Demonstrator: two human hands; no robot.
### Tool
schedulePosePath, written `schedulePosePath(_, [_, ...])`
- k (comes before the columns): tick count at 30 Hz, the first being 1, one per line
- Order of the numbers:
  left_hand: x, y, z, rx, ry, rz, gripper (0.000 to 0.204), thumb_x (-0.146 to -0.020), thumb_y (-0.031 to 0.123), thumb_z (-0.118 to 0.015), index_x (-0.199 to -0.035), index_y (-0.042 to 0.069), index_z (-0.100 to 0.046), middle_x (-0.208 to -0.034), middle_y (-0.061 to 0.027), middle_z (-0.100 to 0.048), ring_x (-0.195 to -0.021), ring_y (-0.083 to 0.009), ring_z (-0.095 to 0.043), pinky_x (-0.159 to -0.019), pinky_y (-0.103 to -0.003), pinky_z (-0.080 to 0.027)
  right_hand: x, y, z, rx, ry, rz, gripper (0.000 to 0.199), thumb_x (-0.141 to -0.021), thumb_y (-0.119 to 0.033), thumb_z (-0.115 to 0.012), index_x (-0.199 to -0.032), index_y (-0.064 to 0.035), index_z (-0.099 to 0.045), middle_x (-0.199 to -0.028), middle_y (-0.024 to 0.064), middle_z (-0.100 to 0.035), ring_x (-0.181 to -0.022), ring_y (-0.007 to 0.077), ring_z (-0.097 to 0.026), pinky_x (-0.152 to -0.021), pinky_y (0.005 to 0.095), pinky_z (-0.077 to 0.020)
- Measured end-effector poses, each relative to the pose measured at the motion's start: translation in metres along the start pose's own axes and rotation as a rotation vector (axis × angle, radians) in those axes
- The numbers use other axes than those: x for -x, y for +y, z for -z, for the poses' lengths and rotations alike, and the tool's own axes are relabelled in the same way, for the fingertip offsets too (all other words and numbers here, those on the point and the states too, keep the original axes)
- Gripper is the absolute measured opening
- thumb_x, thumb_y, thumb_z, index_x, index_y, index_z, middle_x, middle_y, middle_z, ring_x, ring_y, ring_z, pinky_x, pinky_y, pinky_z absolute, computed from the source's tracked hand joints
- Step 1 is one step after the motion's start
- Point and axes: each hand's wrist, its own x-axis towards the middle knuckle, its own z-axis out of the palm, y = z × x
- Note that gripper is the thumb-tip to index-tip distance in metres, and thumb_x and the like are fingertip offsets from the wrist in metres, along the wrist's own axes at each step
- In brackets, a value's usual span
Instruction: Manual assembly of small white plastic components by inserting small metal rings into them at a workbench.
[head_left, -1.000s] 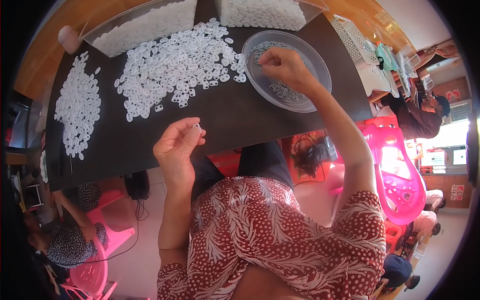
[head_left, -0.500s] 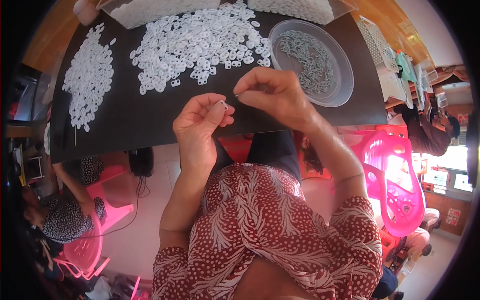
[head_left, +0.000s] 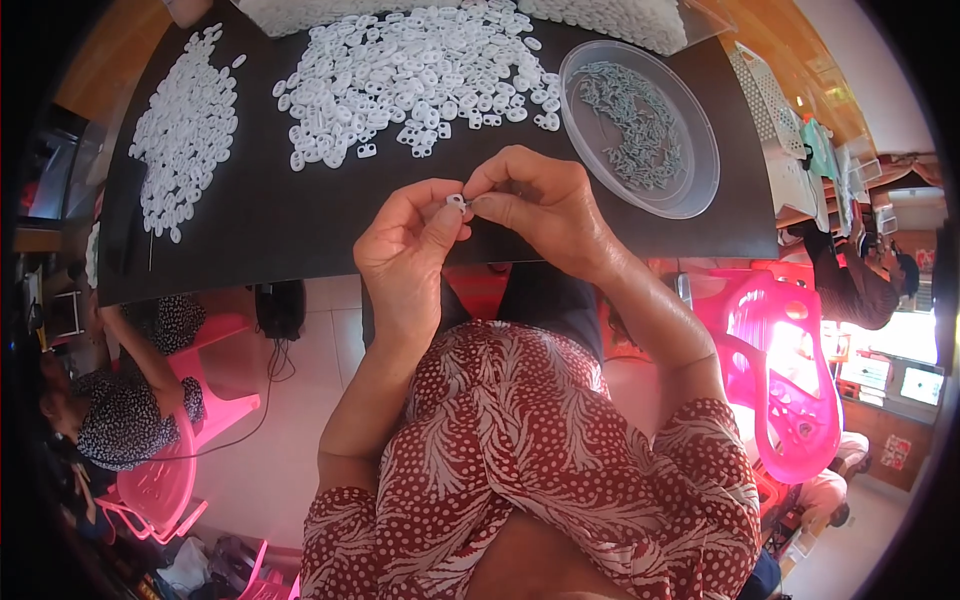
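Observation:
My left hand [head_left: 408, 245] pinches a small white two-hole plastic piece [head_left: 456, 201] between thumb and forefinger, above the near part of the table. Against the side of that piece, my right hand [head_left: 540, 205] is closed with its thumb and forefinger together. A thin, dark pin-like piece is at its fingertips, mostly hidden. Ahead of both hands lies a wide pile of similar white plastic pieces [head_left: 400, 85]. To the right, a clear round tub [head_left: 690, 190] contains many small grey-green pin-like pieces [head_left: 640, 125].
Another heap of white oval pieces [head_left: 185, 135] is on the left of the dark table [head_left: 300, 230]. Clear bins of white pieces [head_left: 610, 22] stand at the far edge. Pink chairs [head_left: 785, 370] are on both sides; a person in a patterned top [head_left: 125, 430] sits left.
My right hand has moved left and slightly down, bringing its fingertips from apart to the white piece in my left hand. The whole view has shifted slightly.

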Motion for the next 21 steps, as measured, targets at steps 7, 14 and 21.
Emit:
schedulePosePath(7, [-0.0001,0.0002,0.0010,-0.038,0.024,-0.013,0.016,-0.086,0.001,-0.061,-0.101,-0.004,-0.061,-0.084,-0.0045,-0.063,-0.075,-0.0076,-0.058,-0.066,-0.020,-0.049,-0.0015,-0.0028,0.0011,-0.259,0.033,-0.180,0.019,-0.080,-0.003,-0.064,-0.097,0.0038,-0.060,-0.080,0.0047,-0.063,-0.075,0.0069,-0.058,-0.067,0.0220,-0.0473])
schedulePosePath(14, [0.0003,0.0015,0.0019,-0.059,0.038,-0.027,0.017,-0.086,0.000,-0.060,-0.103,-0.003,-0.061,-0.083,-0.0036,-0.062,-0.074,-0.0070,-0.058,-0.065,-0.020,-0.048,-0.0059,-0.0089,0.0056,-0.324,-0.045,-0.339,0.024,-0.079,-0.001,-0.065,-0.102,0.0039,-0.059,-0.087,0.0069,-0.063,-0.079,0.0122,-0.062,-0.074,0.0243,-0.0498])
schedulePosePath(21, [0.0023,-0.0020,0.0046,-0.127,0.053,-0.079,0.019,-0.086,0.001,-0.061,-0.105,-0.002,-0.061,-0.084,-0.0024,-0.061,-0.072,-0.0055,-0.056,-0.066,-0.018,-0.046,-0.0061,-0.0046,0.0005,-0.322,-0.042,-0.279,0.023,-0.080,-0.002,-0.065,-0.101,0.0042,-0.059,-0.085,0.0074,-0.064,-0.078,0.0126,-0.062,-0.074,0.0236,-0.0497])
